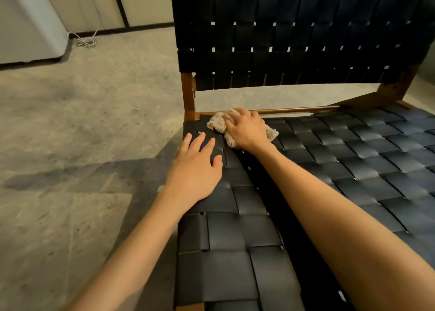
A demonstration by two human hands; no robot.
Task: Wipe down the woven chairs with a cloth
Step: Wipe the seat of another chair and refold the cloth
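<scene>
The right grip curls its fingers over a bunched, fluffy beige cloth at the back left corner of the chair seat, which is broad flat black straps woven on a brown wooden frame. The left grip lies flat on the straps just beside it, fingers spread.

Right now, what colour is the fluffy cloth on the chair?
Beige, a light tan. The cloth shows best in the head view, bunched under the right hand.
</scene>
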